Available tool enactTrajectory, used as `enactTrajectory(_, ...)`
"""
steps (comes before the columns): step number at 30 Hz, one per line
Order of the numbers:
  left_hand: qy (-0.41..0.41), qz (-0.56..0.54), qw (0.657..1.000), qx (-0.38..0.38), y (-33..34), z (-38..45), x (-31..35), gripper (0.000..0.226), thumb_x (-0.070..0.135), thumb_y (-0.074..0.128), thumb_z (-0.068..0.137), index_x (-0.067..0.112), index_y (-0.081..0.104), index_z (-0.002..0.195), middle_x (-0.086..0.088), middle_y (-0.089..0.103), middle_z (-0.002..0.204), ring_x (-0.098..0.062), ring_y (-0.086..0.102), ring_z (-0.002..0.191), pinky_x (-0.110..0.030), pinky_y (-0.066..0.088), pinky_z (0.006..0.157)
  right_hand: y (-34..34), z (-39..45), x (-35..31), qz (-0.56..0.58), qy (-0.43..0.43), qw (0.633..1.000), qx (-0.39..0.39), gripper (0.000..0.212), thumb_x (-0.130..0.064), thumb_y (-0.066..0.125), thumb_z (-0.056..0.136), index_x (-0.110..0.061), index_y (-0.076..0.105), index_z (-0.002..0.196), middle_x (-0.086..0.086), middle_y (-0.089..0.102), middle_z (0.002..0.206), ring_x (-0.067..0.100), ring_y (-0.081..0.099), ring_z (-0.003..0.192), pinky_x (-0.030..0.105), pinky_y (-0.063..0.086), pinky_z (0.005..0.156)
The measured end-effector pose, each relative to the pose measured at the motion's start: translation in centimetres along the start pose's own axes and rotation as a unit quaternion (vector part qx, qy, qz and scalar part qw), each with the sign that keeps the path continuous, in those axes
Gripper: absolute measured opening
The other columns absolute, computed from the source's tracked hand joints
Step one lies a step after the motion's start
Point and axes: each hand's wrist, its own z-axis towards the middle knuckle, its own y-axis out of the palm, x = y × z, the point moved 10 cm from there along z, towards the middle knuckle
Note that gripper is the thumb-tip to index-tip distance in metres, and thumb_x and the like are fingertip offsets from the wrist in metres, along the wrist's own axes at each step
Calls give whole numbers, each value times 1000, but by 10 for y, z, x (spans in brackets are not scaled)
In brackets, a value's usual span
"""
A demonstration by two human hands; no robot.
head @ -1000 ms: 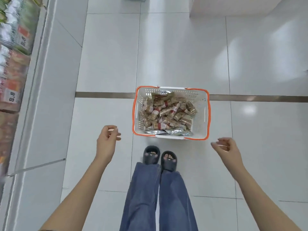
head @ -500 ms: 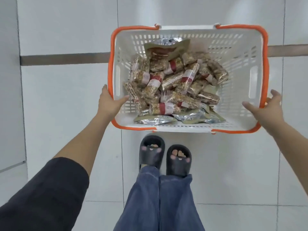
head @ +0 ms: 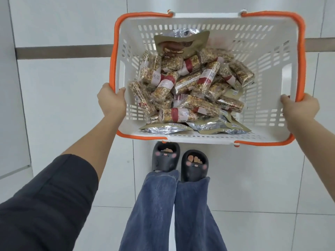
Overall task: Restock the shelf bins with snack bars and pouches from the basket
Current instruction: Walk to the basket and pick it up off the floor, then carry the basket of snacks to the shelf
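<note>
I have the basket (head: 208, 19) in both hands now; 1 second ago my hands hung empty to either side of it and it sat small on the floor ahead of my feet, and half a second ago my palms were only just closing on its sides; now my left hand (head: 111, 101) is wrapped over the orange rim at the left of the frame with the thumb inside the wall, my right hand (head: 299, 107) is clamped on the rim at the right, and the basket fills the upper half of the frame, so I judge it lifted or lifting; the snack bars (head: 188, 87) lie heaped in the middle, the pouches (head: 181, 44) mostly beneath them along the near wall with 1 propped at the back; nothing is shelved yet; the shelf bins are out of frame, so carrying the load over comes next.
</note>
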Motion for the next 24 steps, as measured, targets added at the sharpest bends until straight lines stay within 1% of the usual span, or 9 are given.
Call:
enactTrajectory(2,-4,13,1000,-4,-31,-8,3,26,27,60,90,6,45,86,-6,48,81,-25,46,75,-30,33,65,-17,-19,-15,-10,-9,1000,-14,24,-21,58,90,-1,61,103,1,52,73,23,52,78,28,43,72)
enactTrajectory(5,-11,16,1000,-4,-90,-24,12,28,27,62,89,5,46,83,-6,47,73,-27,48,72,-33,35,62,-51,-53,-44,-23,-10,999,-28,27,-21,59,91,3,61,104,10,56,88,24,53,80,29,41,73)
enactTrajectory(9,-20,-6,1000,-5,-200,-52,49,26,25,66,87,4,50,81,-11,53,77,-28,50,70,-32,36,61,-116,-110,-100,-20,-20,998,-51,26,-22,57,92,3,59,99,13,56,88,28,54,80,34,41,72)
enactTrajectory(13,-14,-61,998,-9,-331,-75,95,30,25,70,83,3,52,76,-12,51,67,-27,50,63,-29,34,47,-198,-174,-174,5,-45,998,-53,21,-25,56,93,-5,57,87,13,57,85,32,56,81,36,44,74)
enactTrajectory(16,3,-95,995,8,-420,-91,124,28,27,70,83,1,60,79,-12,53,66,-25,51,62,-31,37,51,-244,-216,-229,12,-70,996,-50,21,-25,56,93,-5,58,88,15,60,88,32,58,85,36,45,77)
enactTrajectory(18,-8,-123,992,-8,-460,-93,136,24,30,70,83,8,61,82,-8,53,64,-24,50,59,-30,36,51,-258,-233,-267,14,-86,995,-55,24,-25,57,92,-2,60,92,18,62,93,35,59,90,37,45,80)
enactTrajectory(19,-21,-133,991,-26,-475,-90,141,25,32,72,81,11,59,76,-5,50,61,-22,48,57,-30,34,48,-262,-238,-286,14,-92,994,-59,25,-26,56,92,-1,60,96,18,63,95,35,59,91,37,45,80)
enactTrajectory(21,-49,-145,987,-56,-500,-78,144,36,33,78,75,16,49,62,-1,46,57,-19,44,55,-28,32,46,-263,-245,-331,-2,-111,992,-65,27,-27,55,92,-2,61,101,18,64,99,36,59,93,38,44,81)
enactTrajectory(24,-90,-149,983,-57,-528,-49,141,42,33,82,70,15,46,60,-2,47,58,-21,45,57,-29,34,49,-253,-254,-406,-38,-146,985,-82,22,-24,53,92,-4,59,93,18,61,92,39,59,93,40,45,81)
